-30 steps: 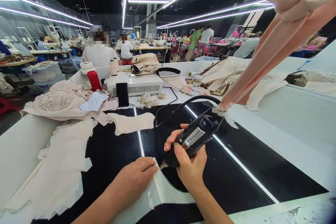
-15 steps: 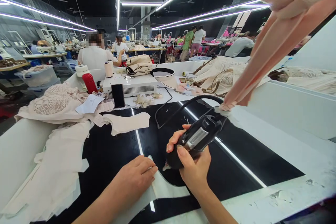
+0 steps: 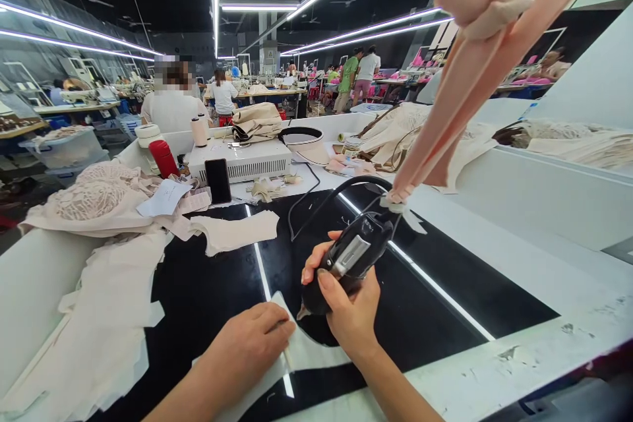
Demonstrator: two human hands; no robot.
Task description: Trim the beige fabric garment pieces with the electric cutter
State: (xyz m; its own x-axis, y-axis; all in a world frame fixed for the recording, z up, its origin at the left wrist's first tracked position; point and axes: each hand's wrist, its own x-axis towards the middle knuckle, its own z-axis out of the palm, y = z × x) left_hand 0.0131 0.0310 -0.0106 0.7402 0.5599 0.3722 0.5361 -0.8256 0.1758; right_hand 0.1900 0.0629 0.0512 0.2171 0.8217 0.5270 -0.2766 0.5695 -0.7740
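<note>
My right hand (image 3: 352,316) is wrapped round a black corded hand tool (image 3: 349,256) with a silver plate on its side. The tool slants down to the left, and its small tip is close to the edge of a pale fabric piece (image 3: 314,351). Whether the tip touches the fabric is unclear. That piece lies on the glossy black work surface (image 3: 420,326) and curves beneath my left hand (image 3: 250,346), whose bent fingers are closed on it. Part of the fabric is hidden by that hand. Pink fabric strips (image 3: 445,105) are tied to the tool's upper end.
A cut fabric piece (image 3: 242,231) lies farther back. Stacked pale pieces (image 3: 99,316) and lace garments (image 3: 91,198) line the left. Behind stand a phone (image 3: 217,181), a red bottle (image 3: 163,158) and a white vented box (image 3: 247,161). The tool's black cable (image 3: 316,208) loops over the surface.
The tool and my right hand have shifted slightly left, bringing the tip nearer my left hand and the fabric edge. The whole view has turned a little; both hands keep their hold.
</note>
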